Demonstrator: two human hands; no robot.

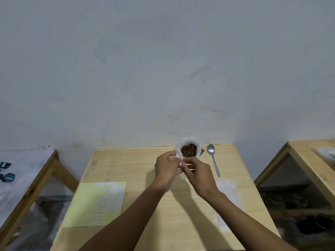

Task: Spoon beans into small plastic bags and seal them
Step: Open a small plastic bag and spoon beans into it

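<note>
Head view: both hands, left and right, pinching a small bag at 12 o'clock on tabletop, beside open bean pouch; likely hazard, nudged pouch spilling.

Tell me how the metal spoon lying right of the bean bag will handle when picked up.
The slim silver metal spoon likely stays rigid and feels light. Its thin handle lies flat on the wooden table, so pinching it may be fiddly, and the smooth metal could slip. It probably won't roll.

Spoon lies right of the beans, paper left.
</note>
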